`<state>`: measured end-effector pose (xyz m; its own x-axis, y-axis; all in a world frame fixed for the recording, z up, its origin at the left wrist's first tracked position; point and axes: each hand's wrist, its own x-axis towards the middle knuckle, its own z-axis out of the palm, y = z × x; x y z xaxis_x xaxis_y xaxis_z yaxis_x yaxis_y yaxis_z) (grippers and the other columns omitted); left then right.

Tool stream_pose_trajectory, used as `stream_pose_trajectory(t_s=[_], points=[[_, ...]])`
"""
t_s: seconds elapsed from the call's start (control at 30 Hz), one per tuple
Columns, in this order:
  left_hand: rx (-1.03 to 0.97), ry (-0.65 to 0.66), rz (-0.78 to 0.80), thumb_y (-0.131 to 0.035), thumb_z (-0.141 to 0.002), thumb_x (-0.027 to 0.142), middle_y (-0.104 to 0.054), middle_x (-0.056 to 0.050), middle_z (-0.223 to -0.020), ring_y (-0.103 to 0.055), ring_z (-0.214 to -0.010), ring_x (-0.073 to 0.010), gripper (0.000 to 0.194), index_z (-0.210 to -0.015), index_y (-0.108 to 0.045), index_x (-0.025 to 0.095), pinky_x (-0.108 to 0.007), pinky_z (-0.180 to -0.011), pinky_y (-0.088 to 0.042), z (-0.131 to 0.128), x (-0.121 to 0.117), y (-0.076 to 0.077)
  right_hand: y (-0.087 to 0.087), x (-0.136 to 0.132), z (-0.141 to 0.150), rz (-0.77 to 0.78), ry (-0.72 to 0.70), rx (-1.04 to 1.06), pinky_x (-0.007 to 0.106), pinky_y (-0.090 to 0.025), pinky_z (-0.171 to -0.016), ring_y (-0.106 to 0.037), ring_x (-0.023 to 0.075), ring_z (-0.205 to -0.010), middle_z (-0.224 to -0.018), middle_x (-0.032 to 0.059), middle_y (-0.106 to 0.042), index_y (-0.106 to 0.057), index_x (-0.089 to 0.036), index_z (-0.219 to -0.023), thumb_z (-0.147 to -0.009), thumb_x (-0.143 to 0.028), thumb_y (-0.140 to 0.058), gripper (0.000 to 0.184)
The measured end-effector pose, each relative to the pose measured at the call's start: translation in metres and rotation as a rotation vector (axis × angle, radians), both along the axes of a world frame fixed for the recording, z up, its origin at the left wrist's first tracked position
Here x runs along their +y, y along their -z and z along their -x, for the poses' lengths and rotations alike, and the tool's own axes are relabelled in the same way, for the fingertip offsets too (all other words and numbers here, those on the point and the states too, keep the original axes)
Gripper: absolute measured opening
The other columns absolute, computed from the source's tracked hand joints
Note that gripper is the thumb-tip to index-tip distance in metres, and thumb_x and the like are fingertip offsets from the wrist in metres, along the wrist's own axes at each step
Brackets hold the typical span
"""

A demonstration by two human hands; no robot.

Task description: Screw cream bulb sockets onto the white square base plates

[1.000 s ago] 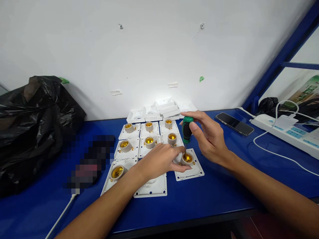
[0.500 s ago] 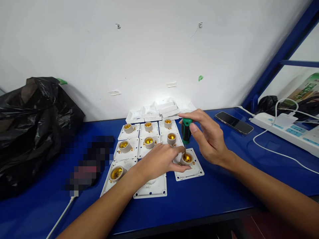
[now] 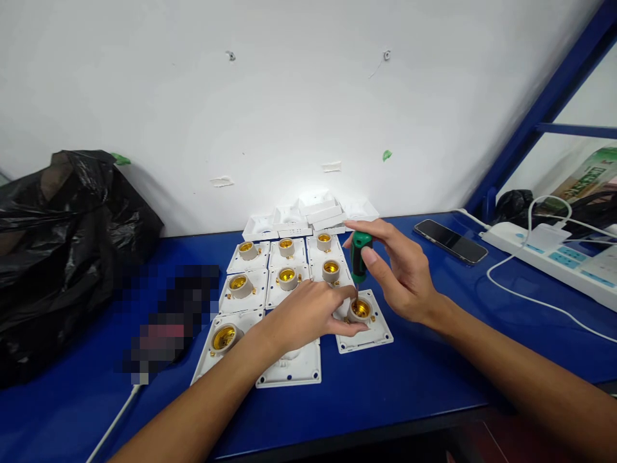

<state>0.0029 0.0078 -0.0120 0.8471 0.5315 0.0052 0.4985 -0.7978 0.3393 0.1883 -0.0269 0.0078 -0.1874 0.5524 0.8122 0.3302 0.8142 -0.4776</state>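
My right hand (image 3: 400,273) is closed round a small green-handled screwdriver (image 3: 360,254), held upright with its tip down inside the brass well of a white square lamp socket (image 3: 364,321) on the blue table (image 3: 414,379). My left hand (image 3: 308,315) lies on that socket, fingers curled against its round collar and thumb on its plate, steadying it. Several more white sockets with brass centres (image 3: 286,276) lie in rows just beyond, and one socket (image 3: 224,337) sits left of my wrist. A plate lying face down (image 3: 292,370) is partly under my left forearm.
White empty boxes (image 3: 313,215) are stacked against the wall. A black plastic bag (image 3: 62,244) fills the left end. A phone (image 3: 450,241), a power strip (image 3: 554,257) and white cables (image 3: 530,296) lie at the right. A blurred dark object (image 3: 168,315) sits left of the sockets.
The right hand's fingers have shifted slightly round the screwdriver handle, which stays upright in the socket. The left hand has not moved.
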Motion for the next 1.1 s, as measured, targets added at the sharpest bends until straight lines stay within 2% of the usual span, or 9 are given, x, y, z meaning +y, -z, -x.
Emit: stream_pose_trajectory(t_s=[0.13, 0.4, 0.63, 0.8, 0.93, 1.1], points=[[0.005, -0.01, 0.005, -0.065, -0.091, 0.063, -0.058, 0.003, -0.06, -0.055, -0.053, -0.0154, 0.044, -0.104, -0.069, 0.021, -0.027, -0.056, -0.035, 0.0002, 0.0, 0.0001, -0.0015, 0.0019, 0.0002, -0.05, 0.018, 0.025, 0.037, -0.046, -0.075, -0.055, 0.0173, -0.085, -0.096, 0.0018, -0.062, -0.062, -0.025, -0.124, -0.095, -0.017, -0.061, 0.03], [-0.001, -0.005, 0.029, -0.065, -0.091, 0.061, -0.062, 0.003, -0.064, -0.058, -0.057, -0.0162, 0.045, -0.111, -0.068, 0.022, -0.027, -0.059, -0.038, 0.0005, 0.0002, -0.0003, 0.002, 0.0026, -0.0003, 0.012, 0.001, 0.079, 0.034, -0.044, -0.07, -0.052, 0.0148, -0.08, -0.093, -0.0011, -0.057, -0.06, -0.027, -0.116, -0.089, -0.019, -0.071, 0.03], [0.006, -0.013, 0.012, -0.064, -0.091, 0.061, -0.059, 0.003, -0.061, -0.057, -0.054, -0.0152, 0.042, -0.1, -0.069, 0.02, -0.027, -0.058, -0.038, 0.0002, -0.0013, -0.0029, 0.0042, -0.0019, -0.0016, 0.098, -0.088, 0.025, 0.035, -0.049, -0.072, -0.06, 0.0153, -0.081, -0.098, 0.0019, -0.064, -0.059, -0.026, -0.132, -0.101, -0.025, -0.053, 0.031], [0.004, -0.006, 0.003, -0.063, -0.092, 0.062, -0.057, 0.004, -0.059, -0.054, -0.051, -0.0143, 0.043, -0.1, -0.068, 0.02, -0.026, -0.056, -0.037, 0.0, -0.0019, -0.0026, 0.0058, -0.001, -0.0038, 0.098, -0.08, 0.085, 0.035, -0.051, -0.071, -0.061, 0.0152, -0.08, -0.095, 0.0017, -0.062, -0.062, -0.026, -0.127, -0.1, -0.025, -0.054, 0.027], [-0.009, -0.004, 0.01, -0.066, -0.091, 0.06, -0.056, 0.005, -0.059, -0.055, -0.05, -0.0139, 0.04, -0.1, -0.068, 0.021, -0.026, -0.054, -0.037, -0.0001, -0.002, -0.0025, 0.0032, -0.001, -0.0033, 0.066, -0.033, 0.051, 0.034, -0.051, -0.069, -0.062, 0.0145, -0.078, -0.093, 0.0002, -0.064, -0.062, -0.027, -0.127, -0.099, -0.024, -0.057, 0.029], [-0.027, -0.006, -0.001, -0.066, -0.09, 0.06, -0.058, 0.004, -0.061, -0.057, -0.052, -0.0147, 0.041, -0.097, -0.068, 0.02, -0.027, -0.056, -0.04, 0.0003, -0.0013, -0.0004, 0.0, -0.0009, -0.0021, 0.078, -0.036, 0.012, 0.036, -0.052, -0.077, -0.065, 0.0173, -0.09, -0.1, 0.0016, -0.069, -0.063, -0.028, -0.127, -0.1, -0.025, -0.056, 0.028]])
